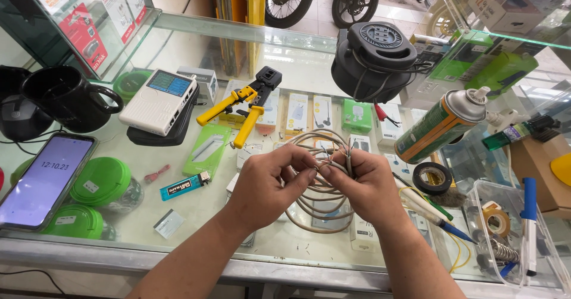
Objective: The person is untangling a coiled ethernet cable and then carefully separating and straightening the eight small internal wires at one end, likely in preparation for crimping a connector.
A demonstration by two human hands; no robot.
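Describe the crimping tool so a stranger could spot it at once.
On the glass counter, look just beyond the hands, right of the white cable tester. The crimping tool lies there at a slant; its yellow handles and black head set it apart.

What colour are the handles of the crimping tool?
Yellow handles on the crimping tool, head view.

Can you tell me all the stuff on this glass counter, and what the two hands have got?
cable coil: one, beige, counter middle, held by both hands
crimping tool: one, yellow and black, behind the hands
tester box: one, white, left of the tool
mug: one, black, far left
phone: one, screen lit, front left
lighter: one, blue, left of the hands
cable reel: one, black, back right
spray can: one, green and orange, lying right
tape roll: one, black, right
left hand: pinching the cable end
right hand: gripping the cable beside it
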